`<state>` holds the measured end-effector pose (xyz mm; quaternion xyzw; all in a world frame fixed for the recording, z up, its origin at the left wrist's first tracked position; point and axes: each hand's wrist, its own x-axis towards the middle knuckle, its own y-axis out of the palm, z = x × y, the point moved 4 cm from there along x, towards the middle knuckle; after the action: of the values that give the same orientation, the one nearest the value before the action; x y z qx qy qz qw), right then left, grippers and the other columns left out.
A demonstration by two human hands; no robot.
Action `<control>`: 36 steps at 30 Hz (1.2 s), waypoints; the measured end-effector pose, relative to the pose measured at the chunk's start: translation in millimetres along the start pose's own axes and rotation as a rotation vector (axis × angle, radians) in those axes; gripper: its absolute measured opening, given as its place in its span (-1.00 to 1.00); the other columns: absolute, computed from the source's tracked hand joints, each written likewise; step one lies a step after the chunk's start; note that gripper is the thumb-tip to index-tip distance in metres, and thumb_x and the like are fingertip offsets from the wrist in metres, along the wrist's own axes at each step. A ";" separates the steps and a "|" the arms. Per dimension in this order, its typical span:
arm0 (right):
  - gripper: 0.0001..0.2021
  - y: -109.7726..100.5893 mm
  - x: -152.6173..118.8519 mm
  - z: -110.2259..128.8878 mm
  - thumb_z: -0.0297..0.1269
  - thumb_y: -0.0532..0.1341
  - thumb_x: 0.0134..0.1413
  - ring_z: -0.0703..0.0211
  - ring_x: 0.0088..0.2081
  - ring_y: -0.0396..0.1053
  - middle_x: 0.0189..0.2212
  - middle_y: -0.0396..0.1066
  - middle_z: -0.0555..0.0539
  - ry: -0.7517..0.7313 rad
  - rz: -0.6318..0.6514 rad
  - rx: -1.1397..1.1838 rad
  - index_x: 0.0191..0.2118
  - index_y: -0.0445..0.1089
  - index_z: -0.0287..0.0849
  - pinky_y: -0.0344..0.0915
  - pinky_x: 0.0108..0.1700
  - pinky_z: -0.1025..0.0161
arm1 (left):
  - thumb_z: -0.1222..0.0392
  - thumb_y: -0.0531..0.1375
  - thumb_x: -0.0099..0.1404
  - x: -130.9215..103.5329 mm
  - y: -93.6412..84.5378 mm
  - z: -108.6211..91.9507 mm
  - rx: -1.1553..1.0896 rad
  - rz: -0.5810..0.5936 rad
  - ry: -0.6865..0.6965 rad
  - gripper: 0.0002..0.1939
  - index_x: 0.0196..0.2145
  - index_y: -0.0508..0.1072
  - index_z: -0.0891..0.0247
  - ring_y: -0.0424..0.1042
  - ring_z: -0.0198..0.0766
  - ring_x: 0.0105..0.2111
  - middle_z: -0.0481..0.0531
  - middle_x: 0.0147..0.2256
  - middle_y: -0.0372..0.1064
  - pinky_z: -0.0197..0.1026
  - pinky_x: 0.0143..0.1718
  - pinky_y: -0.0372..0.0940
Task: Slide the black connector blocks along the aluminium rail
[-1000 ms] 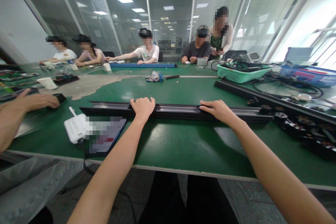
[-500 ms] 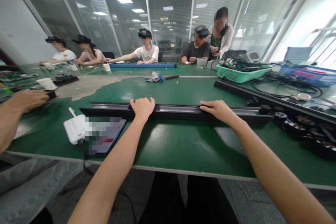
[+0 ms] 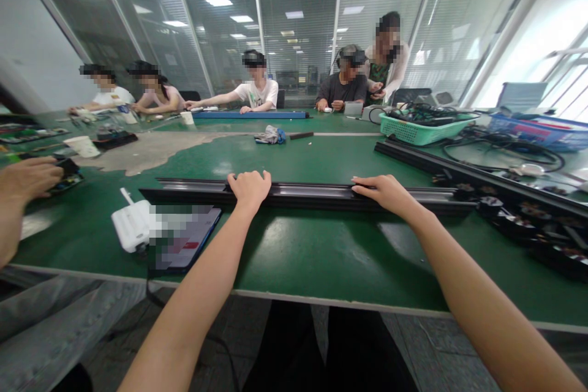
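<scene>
Rail (image 3: 310,196) lies down on the tabletop (image 3: 316,257), roughly parallel to its near edge, but is not yet released: left hand (image 3: 250,188) and right hand (image 3: 384,192) both grip it.

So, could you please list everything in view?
Rail: 1, black, centre
Second rail: 1, black, right
Small parts: uncountable, mostly black, right
Phone: 1, dark, near left
Device: 1, white, beside phone
Cups: at least 2, white, left
Crumpled bundle: 1, grey-blue, mid-table
Basket: 1, green, right
Second basket: 1, blue, right
Bar: 1, blue, far side
Table: 1, green, underneath
Co-workers: 5, varied clothing, far side
Co-worker's hand: 1, bare, left
Left hand and right hand: 2, bare, on rail
</scene>
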<state>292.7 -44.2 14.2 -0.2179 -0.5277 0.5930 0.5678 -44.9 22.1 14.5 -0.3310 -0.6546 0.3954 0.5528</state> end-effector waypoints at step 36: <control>-0.60 5.1 -6.3 -6.8 -0.07 0.11 0.25 -0.06 0.11 0.37 0.10 0.39 -0.03 -0.010 -0.039 -0.023 0.10 0.47 -0.07 0.26 0.21 0.04 | -0.03 -0.16 0.36 0.8 2.5 0.4 0.019 -0.021 0.011 -0.38 -0.29 0.62 0.38 0.46 0.04 -0.24 0.33 -0.33 0.52 0.08 0.01 -0.04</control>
<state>297.9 -46.3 5.3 -0.2111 -0.5415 0.5768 0.5741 -45.4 23.9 12.6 -0.3209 -0.6511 0.3940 0.5638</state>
